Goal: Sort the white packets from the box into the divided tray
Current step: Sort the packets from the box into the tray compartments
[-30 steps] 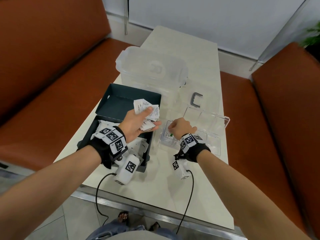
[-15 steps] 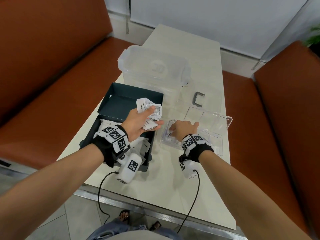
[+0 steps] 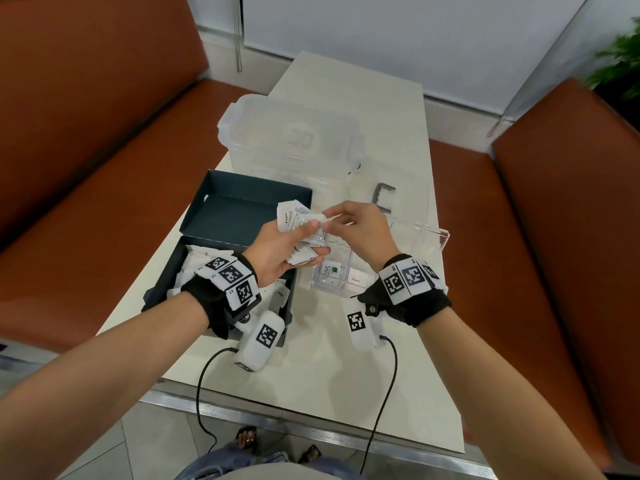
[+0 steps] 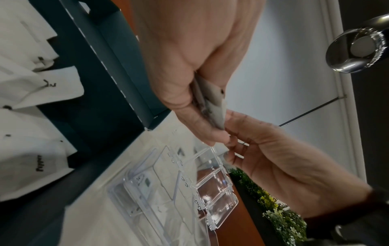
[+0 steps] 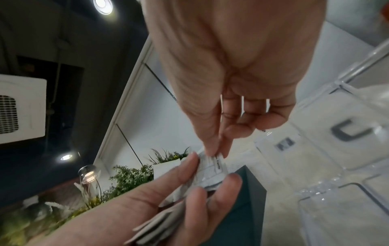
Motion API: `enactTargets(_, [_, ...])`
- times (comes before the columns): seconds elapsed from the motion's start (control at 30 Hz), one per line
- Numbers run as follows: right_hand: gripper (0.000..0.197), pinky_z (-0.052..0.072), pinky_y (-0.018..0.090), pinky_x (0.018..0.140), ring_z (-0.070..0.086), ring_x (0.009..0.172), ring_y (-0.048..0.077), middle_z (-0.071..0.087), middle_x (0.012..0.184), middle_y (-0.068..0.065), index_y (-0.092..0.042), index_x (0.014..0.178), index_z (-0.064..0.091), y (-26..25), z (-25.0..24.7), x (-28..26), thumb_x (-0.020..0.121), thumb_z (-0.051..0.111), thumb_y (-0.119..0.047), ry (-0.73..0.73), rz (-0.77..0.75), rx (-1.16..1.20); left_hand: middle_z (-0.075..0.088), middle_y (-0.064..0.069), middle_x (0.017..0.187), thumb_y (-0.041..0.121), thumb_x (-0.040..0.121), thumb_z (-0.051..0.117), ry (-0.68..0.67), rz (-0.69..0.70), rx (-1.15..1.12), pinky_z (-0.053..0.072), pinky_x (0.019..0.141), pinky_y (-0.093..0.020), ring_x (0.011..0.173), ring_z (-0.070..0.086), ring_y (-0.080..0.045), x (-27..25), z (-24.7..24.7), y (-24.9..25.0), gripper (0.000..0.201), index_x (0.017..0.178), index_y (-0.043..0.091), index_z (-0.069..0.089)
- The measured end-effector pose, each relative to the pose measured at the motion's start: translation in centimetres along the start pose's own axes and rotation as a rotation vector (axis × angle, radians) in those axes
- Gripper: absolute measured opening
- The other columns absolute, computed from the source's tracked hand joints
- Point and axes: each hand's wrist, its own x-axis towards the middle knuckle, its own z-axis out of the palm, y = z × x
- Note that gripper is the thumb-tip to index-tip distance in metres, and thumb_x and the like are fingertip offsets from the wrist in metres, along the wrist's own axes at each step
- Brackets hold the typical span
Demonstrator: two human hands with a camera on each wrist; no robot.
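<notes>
Two packets [image 3: 341, 276] lie in the divided tray [image 3: 437, 234]; the left hand [image 3: 277, 252] grips a sheaf [image 3: 300, 226], the right hand [image 3: 360, 230] pinches one, and many wait in the box [image 3: 221, 206].

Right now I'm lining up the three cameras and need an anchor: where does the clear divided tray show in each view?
Head: the tray lies right of centre on the table, partly hidden behind the right hand.
Left wrist: lower centre, under both hands.
Right wrist: lower right corner, blurred.
Shared landmark: the packets held by the left hand, with the right fingers pinching one, seen in all three views.
</notes>
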Motion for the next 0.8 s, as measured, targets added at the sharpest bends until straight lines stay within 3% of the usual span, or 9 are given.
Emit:
enactTargets(0.13, [0.012, 0.045, 0.013, 0.059, 0.055, 0.055, -0.001, 0.066, 0.069, -0.004, -0.015, 0.089, 0.071, 0.7, -0.8, -0.2, 0.079, 0.074, -0.009, 0.049, 0.108, 0.088, 0.072, -0.017, 0.109, 0.031, 0.096, 0.057, -0.011, -0.048, -0.014, 0.059, 0.060, -0.031, 0.093, 0.072, -0.033, -0.2, 0.7, 0.2, 0.032, 0.118, 0.007, 0.060])
enactTargets(0.27, [0.012, 0.044, 0.015, 0.053, 0.053, 0.050, 0.006, 0.066, 0.067, -0.002, -0.014, 0.084, 0.072, 1.3, -1.7, -0.5, 0.081, 0.070, -0.004, 0.085, 0.187, 0.171, 0.072, -0.017, 0.106, 0.024, 0.100, 0.051, 0.011, -0.050, -0.027, 0.060, 0.058, -0.032, 0.087, 0.073, -0.031, -0.1, 0.8, 0.3, 0.028, 0.119, 0.006, 0.058])
enactTargets(0.43, [0.013, 0.056, 0.027, 0.069, 0.067, 0.067, 0.017, 0.069, 0.075, 0.011, -0.008, 0.084, 0.068, 1.6, -2.5, -1.0, 0.085, 0.061, 0.003, 0.066, 0.225, 0.406, 0.071, -0.016, 0.103, 0.022, 0.100, 0.051, 0.035, -0.046, -0.040, 0.061, 0.059, -0.033, 0.083, 0.073, -0.031, -0.1, 0.8, 0.3, 0.019, 0.111, 0.008, 0.058])
enactTargets(0.53, [0.007, 0.056, 0.028, 0.083, 0.071, 0.083, 0.020, 0.073, 0.083, 0.011, -0.004, 0.085, 0.072, 1.8, -2.7, -1.2, 0.086, 0.066, -0.008, 0.052, 0.166, 0.453, 0.070, -0.017, 0.106, 0.020, 0.100, 0.051, 0.048, -0.034, -0.045, 0.061, 0.059, -0.034, 0.082, 0.074, -0.031, 0.1, 0.7, 0.2, 0.020, 0.112, 0.006, 0.058])
enactTargets(0.67, [0.012, 0.055, 0.026, 0.081, 0.068, 0.077, 0.013, 0.072, 0.079, 0.004, -0.009, 0.086, 0.073, 2.6, -3.1, -0.9, 0.075, 0.079, -0.008, 0.077, 0.133, 0.325, 0.071, -0.016, 0.105, 0.020, 0.100, 0.051, 0.062, -0.032, -0.043, 0.059, 0.057, -0.032, 0.084, 0.073, -0.031, 0.1, 0.2, 0.2, 0.020, 0.112, 0.006, 0.058])
enactTargets(0.8, [0.027, 0.057, 0.036, 0.082, 0.065, 0.074, 0.016, 0.066, 0.077, 0.000, -0.015, 0.100, 0.070, 3.7, -2.4, 0.1, 0.076, 0.073, -0.002, 0.107, 0.170, 0.058, 0.068, -0.015, 0.110, 0.020, 0.100, 0.052, 0.089, -0.024, -0.060, 0.059, 0.057, -0.031, 0.082, 0.074, -0.029, 0.2, -0.3, 0.3, 0.023, 0.118, 0.005, 0.056])
